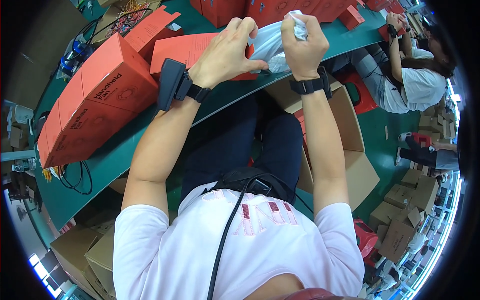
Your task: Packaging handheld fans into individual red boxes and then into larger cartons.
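Observation:
My left hand (225,54) lies across the end of a red cardboard box (175,49), fingers over its far side and thumb toward its near side. From that end a white plastic bag (268,41) stretches to the right. My right hand (306,46) is closed in a fist on the bag, and a crumpled bit of it sticks out above the fingers. The bag's contents, if any, cannot be made out. Both wrists wear black straps, the left with a dark block on it.
A row of red boxes (95,100) stands at the left of the green table (120,155); more red boxes (280,10) stand at the back. Cables (82,182) lie near the left edge. An open carton (345,120) is below, right of my legs. A co-worker (415,75) sits at the right.

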`<control>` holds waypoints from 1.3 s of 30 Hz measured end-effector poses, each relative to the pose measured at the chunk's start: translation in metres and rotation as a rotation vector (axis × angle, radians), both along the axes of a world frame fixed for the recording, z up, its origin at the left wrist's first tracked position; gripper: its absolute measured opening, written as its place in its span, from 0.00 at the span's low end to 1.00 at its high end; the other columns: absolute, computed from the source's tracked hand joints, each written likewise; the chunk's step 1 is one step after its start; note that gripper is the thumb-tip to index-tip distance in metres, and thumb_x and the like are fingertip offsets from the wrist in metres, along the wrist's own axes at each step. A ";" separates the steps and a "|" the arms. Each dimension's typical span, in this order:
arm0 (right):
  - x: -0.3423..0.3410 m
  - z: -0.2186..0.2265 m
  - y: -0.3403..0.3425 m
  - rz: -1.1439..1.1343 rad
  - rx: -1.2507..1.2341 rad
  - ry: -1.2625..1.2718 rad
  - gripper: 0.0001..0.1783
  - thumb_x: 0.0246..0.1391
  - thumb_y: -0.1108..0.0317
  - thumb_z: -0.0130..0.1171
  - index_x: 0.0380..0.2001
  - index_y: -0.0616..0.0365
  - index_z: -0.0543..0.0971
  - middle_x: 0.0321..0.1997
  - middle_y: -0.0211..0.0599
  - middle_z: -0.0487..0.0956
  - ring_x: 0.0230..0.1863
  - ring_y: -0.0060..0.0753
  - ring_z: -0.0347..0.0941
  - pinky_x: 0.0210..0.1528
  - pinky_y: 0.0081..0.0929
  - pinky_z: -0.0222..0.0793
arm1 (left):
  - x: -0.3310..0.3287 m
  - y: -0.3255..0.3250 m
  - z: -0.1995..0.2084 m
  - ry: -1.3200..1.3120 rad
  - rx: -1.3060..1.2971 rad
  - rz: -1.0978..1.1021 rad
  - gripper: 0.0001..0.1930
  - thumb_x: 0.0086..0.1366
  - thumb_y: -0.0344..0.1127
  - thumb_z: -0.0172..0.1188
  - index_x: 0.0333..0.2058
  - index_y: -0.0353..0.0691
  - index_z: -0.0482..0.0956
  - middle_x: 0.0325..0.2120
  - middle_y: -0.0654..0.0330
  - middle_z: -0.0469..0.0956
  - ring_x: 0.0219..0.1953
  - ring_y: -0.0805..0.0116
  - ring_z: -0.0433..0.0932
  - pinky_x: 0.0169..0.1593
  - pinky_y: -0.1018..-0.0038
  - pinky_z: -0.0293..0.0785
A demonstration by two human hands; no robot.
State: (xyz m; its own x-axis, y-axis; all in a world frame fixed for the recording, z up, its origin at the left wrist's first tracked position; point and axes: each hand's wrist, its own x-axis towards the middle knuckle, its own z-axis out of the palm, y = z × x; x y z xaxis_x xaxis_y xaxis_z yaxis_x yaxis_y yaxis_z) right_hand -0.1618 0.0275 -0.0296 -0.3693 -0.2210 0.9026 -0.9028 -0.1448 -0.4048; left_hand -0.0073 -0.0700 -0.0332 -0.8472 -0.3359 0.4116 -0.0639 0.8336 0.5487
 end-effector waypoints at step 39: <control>0.064 0.084 0.214 0.010 0.589 -0.505 0.07 0.62 0.71 0.59 0.39 0.62 0.81 0.40 0.35 0.81 0.43 0.23 0.75 0.51 0.22 0.67 | 0.070 0.104 -0.002 0.552 1.530 -0.266 0.27 0.63 0.42 0.59 0.56 0.33 0.65 0.47 0.48 0.76 0.42 0.60 0.81 0.38 0.67 0.80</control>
State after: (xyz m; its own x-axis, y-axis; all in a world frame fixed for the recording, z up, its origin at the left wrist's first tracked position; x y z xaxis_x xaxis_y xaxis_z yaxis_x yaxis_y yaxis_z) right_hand -0.0973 0.2414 0.0543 -0.7000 -0.6177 0.3584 -0.5884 0.2144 -0.7796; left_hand 0.0631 0.0335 -0.0357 -0.8166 -0.5670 0.1081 0.4536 -0.5144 0.7278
